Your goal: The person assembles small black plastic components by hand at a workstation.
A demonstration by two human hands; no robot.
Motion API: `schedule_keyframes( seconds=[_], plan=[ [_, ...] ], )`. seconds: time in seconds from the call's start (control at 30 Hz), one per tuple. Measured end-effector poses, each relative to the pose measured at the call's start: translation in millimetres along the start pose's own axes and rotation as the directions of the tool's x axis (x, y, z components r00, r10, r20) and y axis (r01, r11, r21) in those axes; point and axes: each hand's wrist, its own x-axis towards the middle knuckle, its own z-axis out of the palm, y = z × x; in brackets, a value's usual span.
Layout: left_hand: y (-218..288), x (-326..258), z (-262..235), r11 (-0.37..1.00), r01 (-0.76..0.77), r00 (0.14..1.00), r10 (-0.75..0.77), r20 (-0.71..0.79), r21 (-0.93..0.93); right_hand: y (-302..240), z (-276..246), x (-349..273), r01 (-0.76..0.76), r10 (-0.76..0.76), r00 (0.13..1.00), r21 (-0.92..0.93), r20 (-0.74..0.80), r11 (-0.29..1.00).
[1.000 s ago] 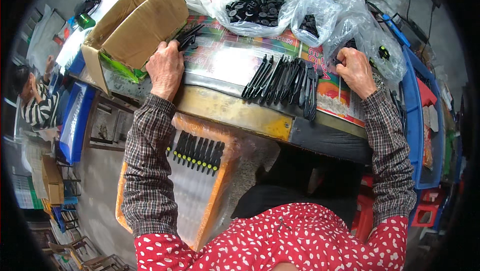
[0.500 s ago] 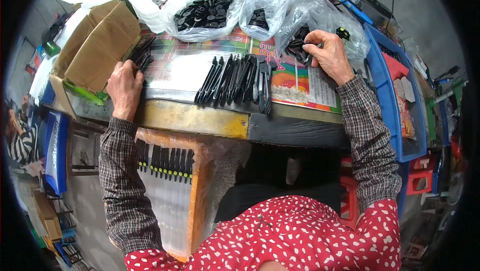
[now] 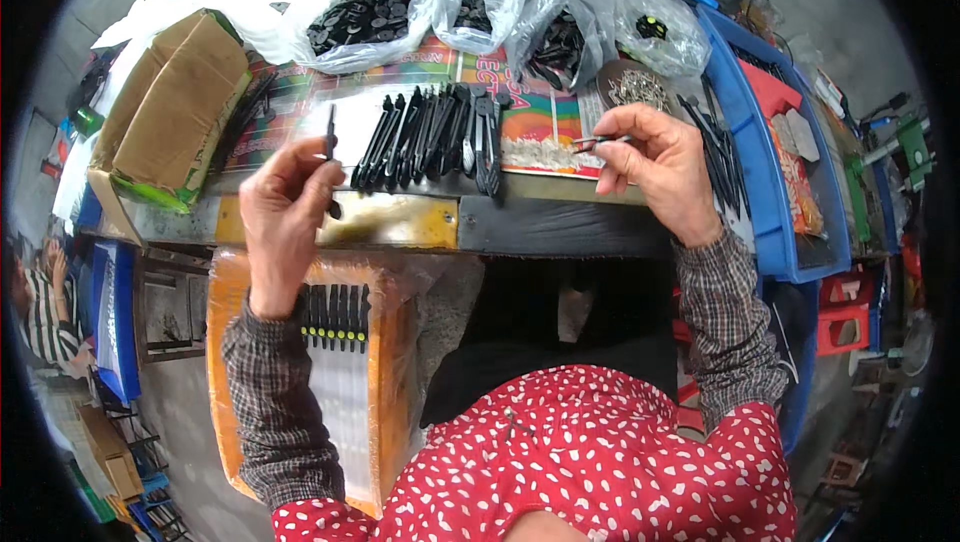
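Note:
My left hand (image 3: pixel 285 217) is raised over the table's front edge. Thumb and fingers pinch a slim black plastic strip (image 3: pixel 331 127), held upright. To the right, my right hand (image 3: pixel 662 167) pinches a small dark piece (image 3: pixel 588 145) over a scatter of tiny pale parts (image 3: pixel 540 154); its exact kind is too small to make out. Between the hands lies a row of long black plastic clip-like pieces (image 3: pixel 425 137), side by side on the table edge. More slim black strips (image 3: pixel 245 114) lie beside the cardboard box at the left.
Clear bags with black discs (image 3: pixel 365 20) and black parts (image 3: pixel 560 42) stand at the back. A round dish of small metallic pieces (image 3: pixel 640 90) sits near a blue crate (image 3: pixel 790 252). The cardboard box (image 3: pixel 180 107) stands left. Below, an orange-edged box (image 3: pixel 378 382) holds black pieces with yellow-green dots.
My left hand has come from the strips by the cardboard box toward me, bringing one strip. My right hand has drawn back from the bag with a small dark piece. The view has shifted.

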Motion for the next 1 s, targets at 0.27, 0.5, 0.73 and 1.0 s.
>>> schedule_keyframes(
  seconds=[0.27, 0.5, 0.73, 1.0],
  plan=[
    [27.4, -62.2, 75.5, 0.897, 0.218, 0.969, -0.153, 0.192, -0.384, -13.4, 16.1, -56.3, -0.068, 0.068, 0.997, 0.013, 0.040, 0.998],
    [33.8, -88.8, 110.0, 0.850, 0.308, 0.938, -0.196, 0.287, -0.427, -18.0, 17.3, -79.9, -0.039, 0.036, 0.999, 0.064, 0.041, 0.997],
    [42.7, -100.4, 125.3, 0.921, 0.253, 0.933, -0.151, 0.328, -0.295, -21.3, 16.0, -93.1, 0.069, -0.068, 0.997, -0.053, 0.022, 0.996],
    [40.0, -109.2, 131.3, 0.990, -0.129, 0.954, 0.140, 0.267, -0.059, -16.8, 16.2, -94.6, 0.155, -0.154, 0.988, -0.142, 0.014, 0.978]
  ],
)
